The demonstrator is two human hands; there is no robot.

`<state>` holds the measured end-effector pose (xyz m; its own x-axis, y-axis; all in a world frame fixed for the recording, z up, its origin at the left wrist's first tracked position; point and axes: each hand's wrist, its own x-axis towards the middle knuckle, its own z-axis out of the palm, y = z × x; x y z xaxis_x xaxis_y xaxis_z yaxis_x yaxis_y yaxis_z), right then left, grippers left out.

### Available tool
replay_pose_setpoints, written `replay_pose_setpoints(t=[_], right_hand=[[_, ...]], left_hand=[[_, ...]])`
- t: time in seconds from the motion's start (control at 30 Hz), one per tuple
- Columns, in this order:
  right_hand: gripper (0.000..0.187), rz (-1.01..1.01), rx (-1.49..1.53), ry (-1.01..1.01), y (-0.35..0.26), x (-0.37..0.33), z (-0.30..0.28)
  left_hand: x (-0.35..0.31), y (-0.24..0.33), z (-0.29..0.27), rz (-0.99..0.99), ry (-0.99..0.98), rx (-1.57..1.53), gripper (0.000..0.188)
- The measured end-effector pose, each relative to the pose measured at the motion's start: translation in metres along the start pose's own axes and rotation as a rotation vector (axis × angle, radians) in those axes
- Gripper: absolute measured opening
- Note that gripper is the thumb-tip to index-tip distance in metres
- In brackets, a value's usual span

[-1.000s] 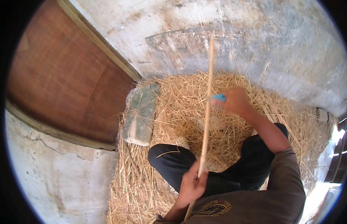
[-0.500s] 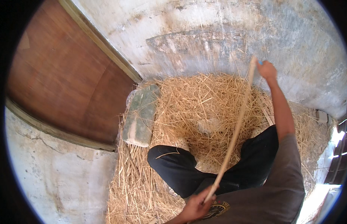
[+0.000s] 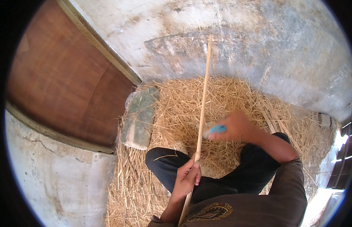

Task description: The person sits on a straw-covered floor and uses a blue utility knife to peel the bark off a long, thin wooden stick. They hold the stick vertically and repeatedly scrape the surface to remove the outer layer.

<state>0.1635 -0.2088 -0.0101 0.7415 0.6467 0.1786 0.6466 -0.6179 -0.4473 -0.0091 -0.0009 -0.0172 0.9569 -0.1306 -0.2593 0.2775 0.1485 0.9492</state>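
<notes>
A long, pale, narrow strip of wood or bamboo (image 3: 204,94) slants up from my lap, its far end in front of the wall. Near its lower part, my left hand (image 3: 188,176) is closed around it, with the tail running down past my wrist. My right hand (image 3: 238,126) is motion-blurred and closed on a blue-handled knife (image 3: 218,129). Its short blade points left and is close to the strip; whether they touch is unclear. Straw-like shavings (image 3: 176,102) lie in a thick heap between and beyond my bent legs. One thin curl rests on my left knee.
A greenish wrapped block (image 3: 140,117) lies at the left of the heap. Beyond it is a brown wooden panel (image 3: 70,83) in a frame. A stained plaster wall (image 3: 282,41) closes the far side. Loose flat strips (image 3: 274,121) and a small grey block (image 3: 324,120) lie at right.
My right hand with the knife has come down from the strip's far end toward me. My left hand has moved up, and the strip now stands steeper, its far end shifted left.
</notes>
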Motion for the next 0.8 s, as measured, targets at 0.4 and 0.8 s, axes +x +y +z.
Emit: replay_pose_setpoints(t=[0.4,0.8], right_hand=[[0.069,-0.172,-0.002,0.214,-0.003,0.019,0.027],[0.070,-0.146,-0.132,0.389,0.038,0.046,0.019]], left_hand=[[-0.015,0.020,0.017,0.039,0.162,0.229,0.045],[-0.024,0.019,0.016,0.055,0.159,0.217,0.045]])
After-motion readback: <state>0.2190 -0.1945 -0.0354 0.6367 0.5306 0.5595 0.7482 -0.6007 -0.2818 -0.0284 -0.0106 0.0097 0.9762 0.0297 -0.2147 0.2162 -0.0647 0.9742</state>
